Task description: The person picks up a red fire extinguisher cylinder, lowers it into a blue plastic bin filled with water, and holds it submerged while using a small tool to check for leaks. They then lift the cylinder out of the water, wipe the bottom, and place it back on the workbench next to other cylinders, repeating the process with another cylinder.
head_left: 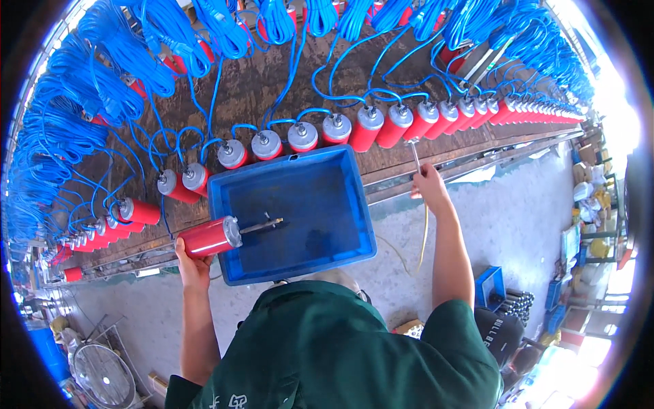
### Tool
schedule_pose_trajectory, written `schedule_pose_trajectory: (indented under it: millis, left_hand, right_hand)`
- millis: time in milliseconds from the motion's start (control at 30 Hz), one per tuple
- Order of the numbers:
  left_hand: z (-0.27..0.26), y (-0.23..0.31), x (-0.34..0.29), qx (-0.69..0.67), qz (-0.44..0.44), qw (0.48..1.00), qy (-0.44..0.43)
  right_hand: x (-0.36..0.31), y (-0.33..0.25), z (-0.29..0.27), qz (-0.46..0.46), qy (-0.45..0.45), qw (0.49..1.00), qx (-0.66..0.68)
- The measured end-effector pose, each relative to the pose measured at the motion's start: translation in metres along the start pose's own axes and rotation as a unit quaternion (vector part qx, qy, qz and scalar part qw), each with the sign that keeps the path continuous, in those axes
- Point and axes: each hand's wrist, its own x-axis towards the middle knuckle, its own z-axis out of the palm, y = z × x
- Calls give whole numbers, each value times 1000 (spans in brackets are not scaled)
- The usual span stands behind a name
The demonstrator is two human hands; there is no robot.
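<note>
My left hand is wrapped round a red cylinder with a grey metal end cap, tilted over the left side of a blue tray. A thin shaft with a brass-coloured tip sticks out from the cap's end over the tray. At the bench's front edge, my right hand grips a slim metal tool, whose tip is close to the row of red cylinders. A yellow hose hangs below that hand; where it joins the tool is hidden.
Red cylinders with grey caps line the wooden bench, each trailing blue cable. Coiled blue cables heap along the far and left edges. On the floor at right stand a smaller blue bin and dark metal rods. A round fan is at lower left.
</note>
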Motion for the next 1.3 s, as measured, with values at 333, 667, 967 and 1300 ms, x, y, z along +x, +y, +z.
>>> schedule_pose_trajectory:
  millis: [333,667,967,1300]
  left_hand:
    - [-2,2,6,-40,-36,999,-1]
    - [0,7,-2,-47,-56,996,-42]
    - [-1,8,-1,-38,-58,996,-62]
    - [2,12,-5,-27,-57,996,-61]
  right_hand:
    - [-176,-140,103,-191,-107,964,155]
    - [-165,-163,215,63,-250,964,62]
    - [-154,-138,264,134,-252,935,211]
    - [-158,-139,274,133,-222,941,219]
